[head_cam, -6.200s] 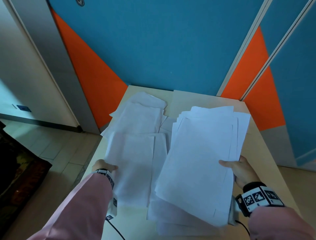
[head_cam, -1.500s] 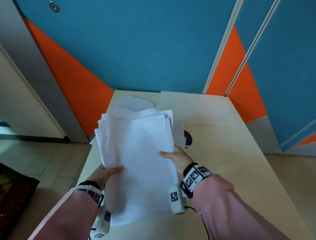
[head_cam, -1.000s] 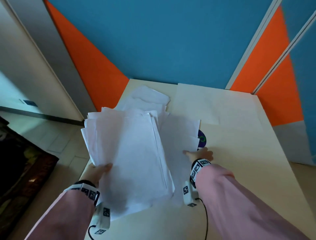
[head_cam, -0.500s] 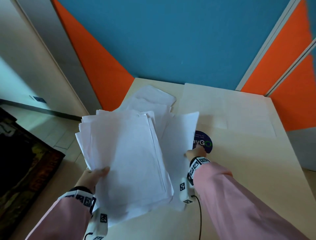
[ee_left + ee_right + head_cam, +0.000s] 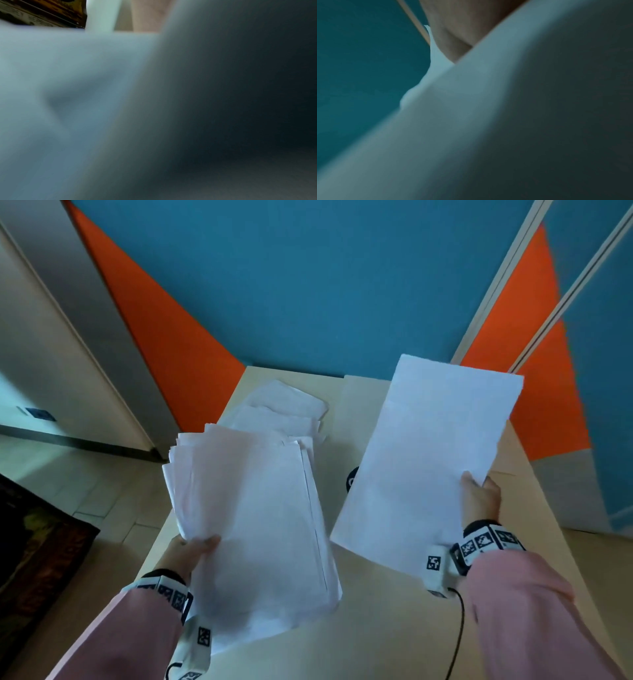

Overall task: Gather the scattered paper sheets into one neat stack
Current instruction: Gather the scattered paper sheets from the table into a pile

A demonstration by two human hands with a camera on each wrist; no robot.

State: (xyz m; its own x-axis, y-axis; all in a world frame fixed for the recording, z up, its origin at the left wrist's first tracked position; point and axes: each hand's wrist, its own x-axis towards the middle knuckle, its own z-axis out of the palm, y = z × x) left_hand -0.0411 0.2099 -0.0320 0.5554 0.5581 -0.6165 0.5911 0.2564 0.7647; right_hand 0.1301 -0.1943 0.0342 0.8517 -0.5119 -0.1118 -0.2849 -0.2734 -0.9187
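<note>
Above the pale wooden table (image 5: 394, 628), your left hand (image 5: 186, 553) grips a thick, uneven bundle of white paper sheets (image 5: 253, 525) by its near left edge, thumb lying on top and the other fingers hidden underneath. Your right hand (image 5: 479, 501) holds a single flat white paper sheet (image 5: 428, 460) lifted off the table, thumb pressed on its right edge, the fingers behind it out of sight. The bundle and the single sheet sit side by side with a gap between them. At the far left of the table, a few loose white sheets (image 5: 284, 412) lie overlapping, partly covered by the bundle. A small dark round sticker (image 5: 351, 482) peeks out between the two held papers. Both wrist views are blurred by paper close to the lens.
</note>
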